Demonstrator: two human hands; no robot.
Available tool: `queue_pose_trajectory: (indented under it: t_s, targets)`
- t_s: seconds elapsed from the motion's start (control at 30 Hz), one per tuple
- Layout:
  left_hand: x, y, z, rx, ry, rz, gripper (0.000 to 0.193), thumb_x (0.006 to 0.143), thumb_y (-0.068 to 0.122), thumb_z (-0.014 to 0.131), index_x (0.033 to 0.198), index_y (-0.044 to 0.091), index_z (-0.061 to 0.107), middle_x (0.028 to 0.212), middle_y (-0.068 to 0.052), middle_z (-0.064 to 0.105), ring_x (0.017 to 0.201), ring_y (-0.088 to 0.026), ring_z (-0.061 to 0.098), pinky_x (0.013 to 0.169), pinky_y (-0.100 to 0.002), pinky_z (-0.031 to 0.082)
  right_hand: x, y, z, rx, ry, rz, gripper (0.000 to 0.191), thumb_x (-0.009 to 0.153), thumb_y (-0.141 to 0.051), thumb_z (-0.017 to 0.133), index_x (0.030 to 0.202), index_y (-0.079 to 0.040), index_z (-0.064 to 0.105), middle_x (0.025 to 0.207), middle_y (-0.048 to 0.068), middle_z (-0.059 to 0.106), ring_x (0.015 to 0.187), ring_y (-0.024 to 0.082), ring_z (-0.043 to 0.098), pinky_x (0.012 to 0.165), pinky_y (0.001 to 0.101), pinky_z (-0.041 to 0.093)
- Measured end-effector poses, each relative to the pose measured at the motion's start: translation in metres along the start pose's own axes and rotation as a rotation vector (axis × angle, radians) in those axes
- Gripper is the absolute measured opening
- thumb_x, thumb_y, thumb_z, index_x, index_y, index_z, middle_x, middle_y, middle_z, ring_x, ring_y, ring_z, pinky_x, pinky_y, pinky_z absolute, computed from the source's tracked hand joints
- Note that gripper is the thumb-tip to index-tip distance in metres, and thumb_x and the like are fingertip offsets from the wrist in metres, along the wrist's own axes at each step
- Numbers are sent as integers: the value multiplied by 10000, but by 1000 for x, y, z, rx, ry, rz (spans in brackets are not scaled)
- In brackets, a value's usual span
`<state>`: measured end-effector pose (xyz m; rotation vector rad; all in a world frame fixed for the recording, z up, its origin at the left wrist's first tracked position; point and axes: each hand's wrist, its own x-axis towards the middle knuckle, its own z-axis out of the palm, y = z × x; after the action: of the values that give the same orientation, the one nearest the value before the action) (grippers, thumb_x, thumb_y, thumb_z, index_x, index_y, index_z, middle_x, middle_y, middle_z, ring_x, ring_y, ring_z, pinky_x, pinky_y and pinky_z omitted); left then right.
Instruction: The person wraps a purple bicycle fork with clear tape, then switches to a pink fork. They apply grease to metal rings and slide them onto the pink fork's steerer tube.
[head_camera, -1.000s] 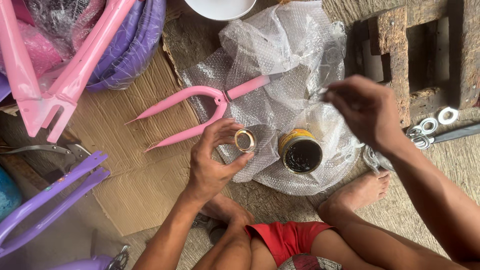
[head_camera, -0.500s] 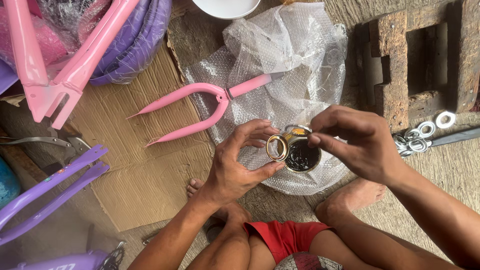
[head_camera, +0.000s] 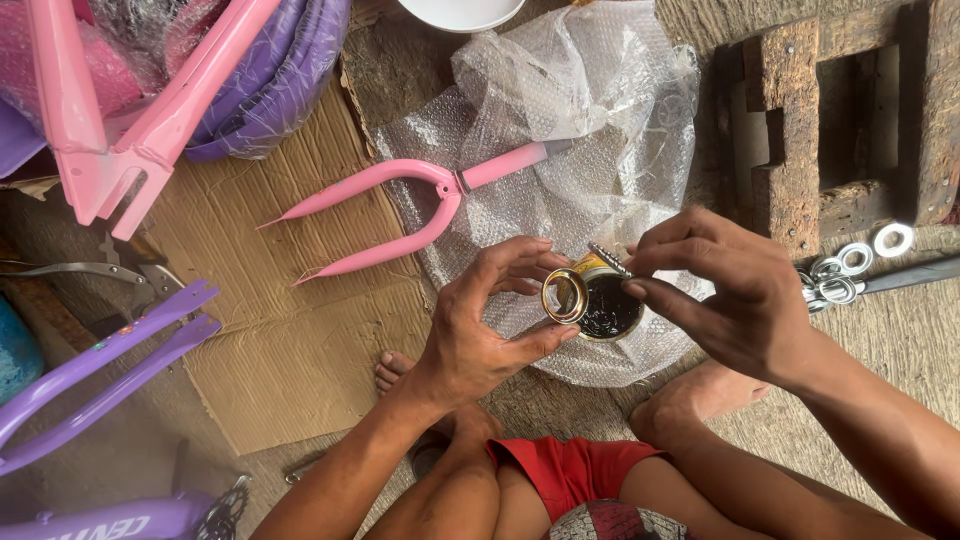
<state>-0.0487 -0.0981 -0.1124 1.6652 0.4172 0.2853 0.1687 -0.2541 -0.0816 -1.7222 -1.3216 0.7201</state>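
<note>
Hands met over a small open tin (head_camera: 610, 308) of black grease that sat on bubble wrap (head_camera: 560, 130). The left hand (head_camera: 480, 335) pinched one brass-coloured ring (head_camera: 565, 296) between thumb and fingertips, holding it upright just beside the tin's rim. The right hand (head_camera: 730, 295) was closed around one thin metal stick (head_camera: 608, 259), its tip angled down toward the ring and the tin.

One pink fork (head_camera: 400, 205) lay partly on the wrap and partly on a sheet of cardboard (head_camera: 270, 330), its two legs pointing left. One pink frame (head_camera: 120, 120) showed at the upper left, over purple rims (head_camera: 290, 80). One purple fork (head_camera: 100, 365) lay at the left edge. A white bowl (head_camera: 460, 12) was cut off at the top.

A wooden block (head_camera: 850, 120) stood at the upper right. Below it lay a cluster of silver washers (head_camera: 850, 265); at least four showed, though the exact count could not be told. Two bare feet (head_camera: 690, 395) rested under the hands.
</note>
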Motion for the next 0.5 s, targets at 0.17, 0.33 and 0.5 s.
queue_pose_trajectory:
  t_s: [0.17, 0.33, 0.5]
  targets:
    - [1, -1, 1, 3, 0, 3, 799, 835, 205, 903, 1486, 121, 447, 1343, -79, 702, 1224, -220, 727, 1034, -346, 637, 0, -3, 3, -3, -36, -81, 233, 810, -91, 830, 1012, -38, 727, 1016, 103, 711, 963, 204, 756, 847, 313, 657]
    - [-1, -1, 4, 13, -19, 35, 783, 854, 169, 897, 1485, 132, 435, 1356, -75, 688, 1237, -206, 718, 1050, -337, 625, 3, -10, 4, 10, -115, -146, 229, 794, -103, 832, 994, -51, 733, 985, 92, 712, 874, 168, 753, 974, 409, 629]
    - [0, -1, 6, 8, -34, 93, 799, 847, 121, 892, 1486, 130, 413, 1376, -89, 654, 1256, -213, 694, 1110, -348, 617, 7, -14, 7, -27, -147, -202, 233, 781, -118, 836, 982, -63, 732, 951, 66, 709, 872, 193, 749, 1036, 455, 598]
